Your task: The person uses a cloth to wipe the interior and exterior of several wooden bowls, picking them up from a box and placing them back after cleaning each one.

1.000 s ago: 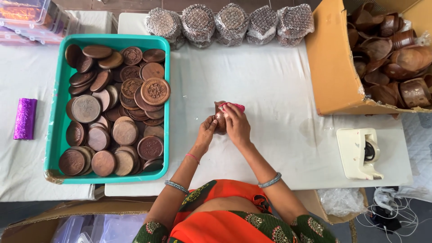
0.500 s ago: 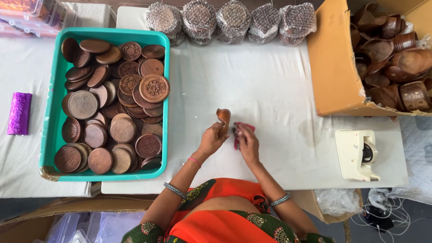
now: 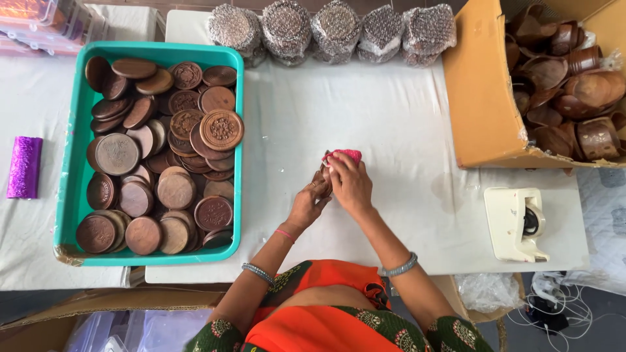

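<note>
Overhead view of our two hands meeting over the white counter [image 3: 391, 130]. Our left hand [image 3: 308, 205] closes its fingers around a small round wooden piece [image 3: 321, 179], only an edge of which shows between the hands, held just above the counter surface. Our right hand [image 3: 351, 184] is curled over a pink cloth [image 3: 345, 155] and presses it against the upper side of that wooden piece; the cloth peeks out beyond the fingertips. To the left of our left hand lies a teal tray [image 3: 68, 169] heaped with carved and plain brown wooden discs [image 3: 163, 150]; well beyond it, further left, we see a purple glittery roll [image 3: 25, 167]. Ahead of both hands, along the far edge of the counter, stands a row of bubble-wrapped stacks [image 3: 332, 31]. To the right of our right hand and further away sits an open cardboard box [image 3: 482, 98] filled with dark wooden bowls and cups [image 3: 567, 85]; nearer us on that side rests a cream tape dispenser [image 3: 515, 225]
</note>
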